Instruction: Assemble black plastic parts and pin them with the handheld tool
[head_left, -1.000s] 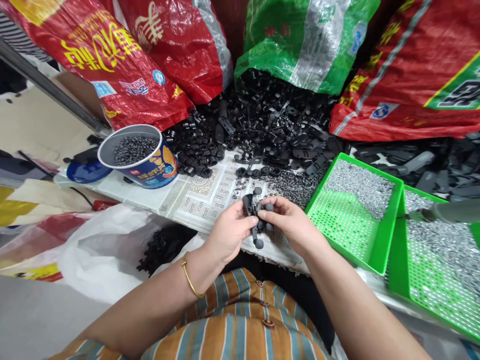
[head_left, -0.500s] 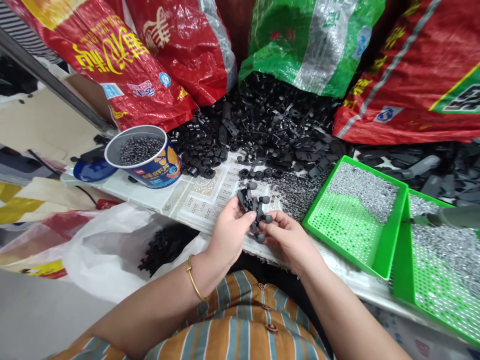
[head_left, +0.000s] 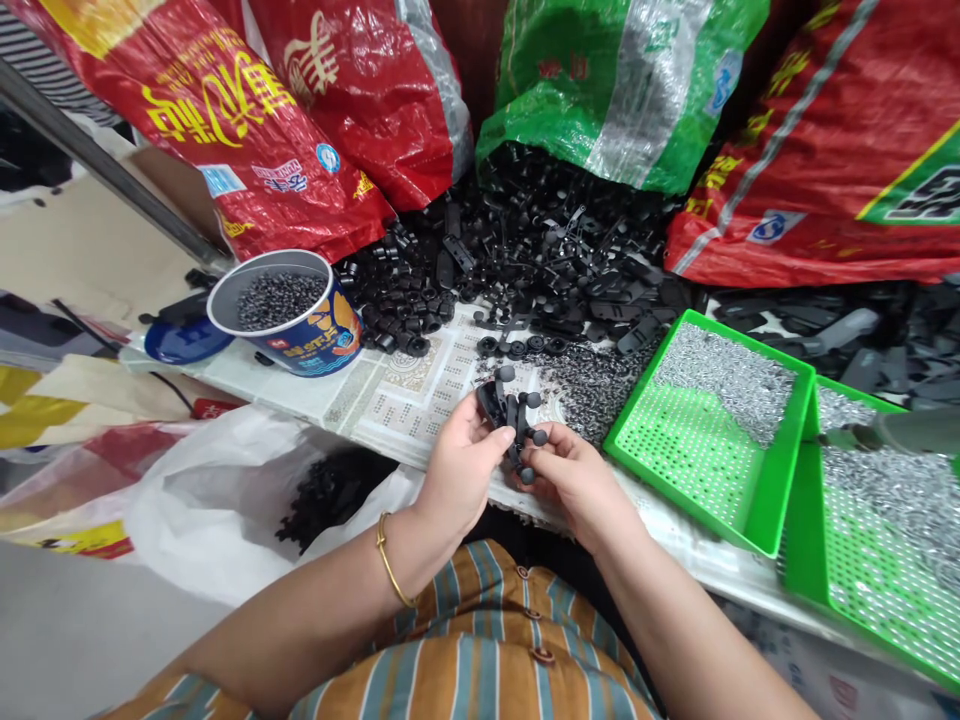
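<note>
- Your left hand [head_left: 459, 465] grips a cluster of matte black, round-knobbed plastic parts [head_left: 513, 412] above the pale patterned tabletop [head_left: 401, 412].
- Your right hand [head_left: 579, 482] pinches their lower end.
- Nearby, a perforated green plastic tray [head_left: 784, 472] holds glinting metal bits [head_left: 731, 372].

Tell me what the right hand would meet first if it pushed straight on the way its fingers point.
The right hand would first meet the black assembly, which its fingertips already seem to touch. Just beyond, perhaps the left hand, though depth is unclear.
</note>
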